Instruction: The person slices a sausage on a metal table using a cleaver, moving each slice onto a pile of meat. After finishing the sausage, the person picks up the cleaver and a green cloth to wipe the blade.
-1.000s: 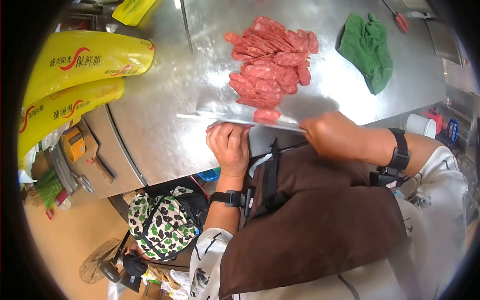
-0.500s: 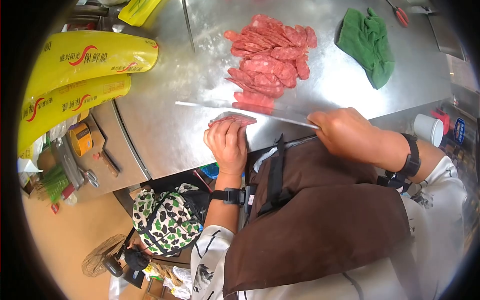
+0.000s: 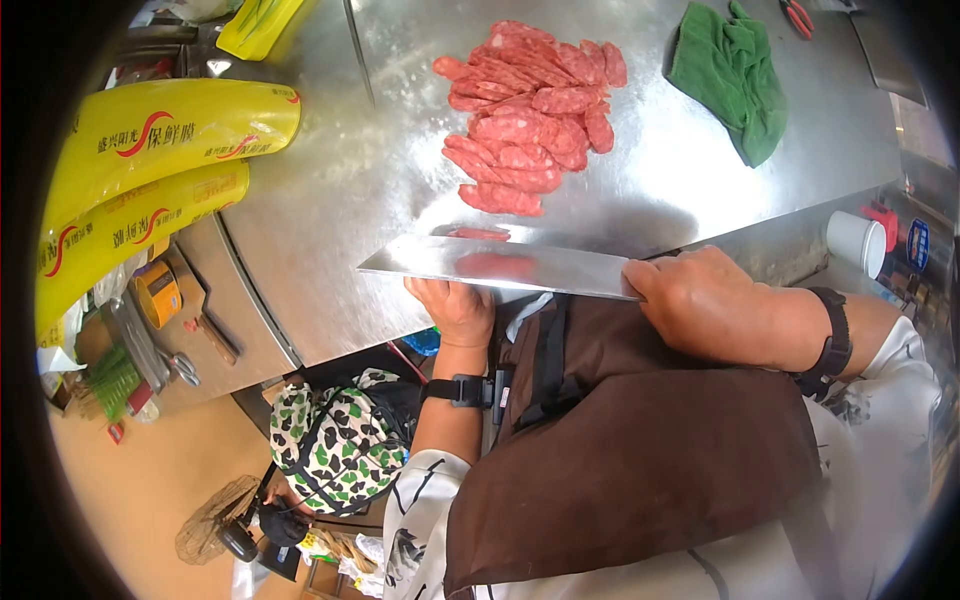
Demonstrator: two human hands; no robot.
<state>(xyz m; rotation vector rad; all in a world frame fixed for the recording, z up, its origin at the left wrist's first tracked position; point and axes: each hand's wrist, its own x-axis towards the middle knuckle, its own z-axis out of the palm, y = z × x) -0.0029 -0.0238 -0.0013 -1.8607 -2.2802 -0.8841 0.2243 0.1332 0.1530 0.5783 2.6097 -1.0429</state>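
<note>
My right hand (image 3: 700,300) is closed around the handle end of a broad cleaver (image 3: 430,262). The blade is tilted, its shiny face toward me, and it mirrors something red. Behind its lower left part, my left hand (image 3: 455,315) rests at the counter's near edge with bent fingers, the tips hidden. The sausage piece under those fingers half a second ago is now covered by the blade. A red sausage slice (image 3: 480,234) shows just past the blade's upper edge. Farther back lies a loose pile of cut sausage slices (image 3: 535,125), pink-red with pale fat specks.
The steel counter (image 3: 310,240) carries a green cloth (image 3: 730,80) at the back right and red-handled scissors (image 3: 798,18) beyond. Yellow cling-film packages (image 3: 190,125) lie at left, near a knife (image 3: 215,335). Another person (image 3: 340,440) in a patterned top is at lower left.
My right hand has moved slightly toward me and down, and the cleaver has rolled from edge-on to showing its broad face. It now covers my left fingers, which stay in nearly the same place.
</note>
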